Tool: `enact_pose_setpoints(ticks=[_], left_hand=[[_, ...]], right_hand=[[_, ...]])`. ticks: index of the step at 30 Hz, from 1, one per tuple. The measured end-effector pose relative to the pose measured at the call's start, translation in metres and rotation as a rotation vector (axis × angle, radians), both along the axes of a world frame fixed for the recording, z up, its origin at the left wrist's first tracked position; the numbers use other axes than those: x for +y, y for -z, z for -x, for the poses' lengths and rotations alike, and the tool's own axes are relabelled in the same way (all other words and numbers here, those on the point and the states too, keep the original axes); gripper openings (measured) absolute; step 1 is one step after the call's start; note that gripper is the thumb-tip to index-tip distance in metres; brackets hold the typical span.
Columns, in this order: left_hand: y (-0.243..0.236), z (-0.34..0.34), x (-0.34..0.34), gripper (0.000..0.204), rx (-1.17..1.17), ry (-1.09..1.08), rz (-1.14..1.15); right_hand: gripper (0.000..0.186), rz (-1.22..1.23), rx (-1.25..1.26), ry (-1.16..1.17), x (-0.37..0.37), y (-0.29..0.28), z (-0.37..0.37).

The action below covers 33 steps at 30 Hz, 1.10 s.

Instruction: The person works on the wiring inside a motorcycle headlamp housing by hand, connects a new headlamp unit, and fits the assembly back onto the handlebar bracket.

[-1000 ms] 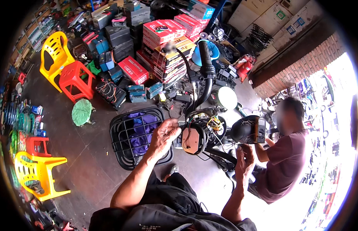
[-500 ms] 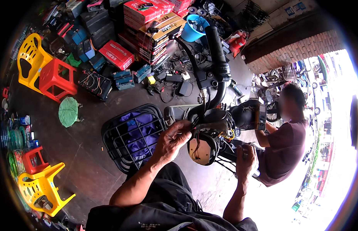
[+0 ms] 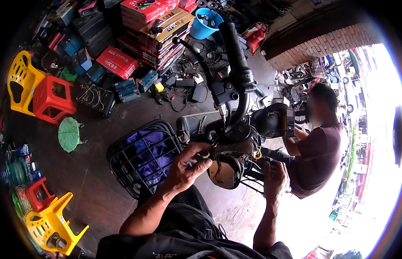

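In front of me stands an electric bike's handlebar (image 3: 242, 97) with a brake lever and black grip. Below it is a round headlight (image 3: 225, 173) with a pale face and loose wires. My left hand (image 3: 183, 168) is at the headlight's left edge, beside the wires under the handlebar. Its index finger reaches forward, with the thumb apart from it. My right hand (image 3: 276, 179) is right of the headlight, its fingers curled; what lies inside them is hidden. Thin coloured wires (image 3: 258, 152) hang between the hands. A black wire basket (image 3: 144, 157) holding purple cloth is to the left.
A person in a dark red shirt (image 3: 319, 149) sits at the right. Boxes (image 3: 166, 34), a blue bucket (image 3: 205, 23) and tools cover the far floor. Red stools (image 3: 54, 99), yellow chairs (image 3: 21, 86) and a green-covered stool (image 3: 69, 134) stand left.
My view has shifted slightly, so the surroundings sit differently. My left thumb has drawn away from the index finger beside the headlight. My right hand stays curled in about the same place.
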<state>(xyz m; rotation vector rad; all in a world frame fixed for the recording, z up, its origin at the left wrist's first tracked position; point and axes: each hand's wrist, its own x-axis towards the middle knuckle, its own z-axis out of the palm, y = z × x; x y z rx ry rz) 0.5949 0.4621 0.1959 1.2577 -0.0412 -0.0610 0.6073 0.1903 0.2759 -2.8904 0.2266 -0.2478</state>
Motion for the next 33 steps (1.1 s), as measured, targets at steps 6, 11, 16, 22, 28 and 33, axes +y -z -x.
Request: enact_pose_setpoints(ticks=[6, 11, 16, 22, 28, 33], left_hand=[[-0.026, -0.009, -0.002, 0.036, -0.345, -0.168, -0.442], [-0.027, -0.009, -0.011, 0.039, -0.444, -0.197, -0.545], [-0.025, -0.006, -0.014, 0.041, -0.608, -0.222, -0.711], [-0.019, -0.003, -0.017, 0.043, -0.673, -0.239, -0.747], [-0.012, -0.001, -0.019, 0.047, -0.639, -0.268, -0.76], [-0.008, -0.001, -0.021, 0.047, -0.54, -0.281, -0.769]], right_hand=[[0.018, 0.008, 0.004, 0.016, 0.001, 0.001, 0.0], [0.019, 0.008, 0.008, 0.026, -0.002, 0.002, 0.001], [0.02, 0.059, 0.007, 0.014, -0.005, 0.003, 0.002], [0.02, 0.051, 0.001, 0.011, -0.002, 0.0, 0.002], [0.022, 0.047, -0.001, -0.033, 0.002, -0.011, 0.0], [0.025, -0.417, 0.086, 0.0, -0.007, -0.023, -0.018]])
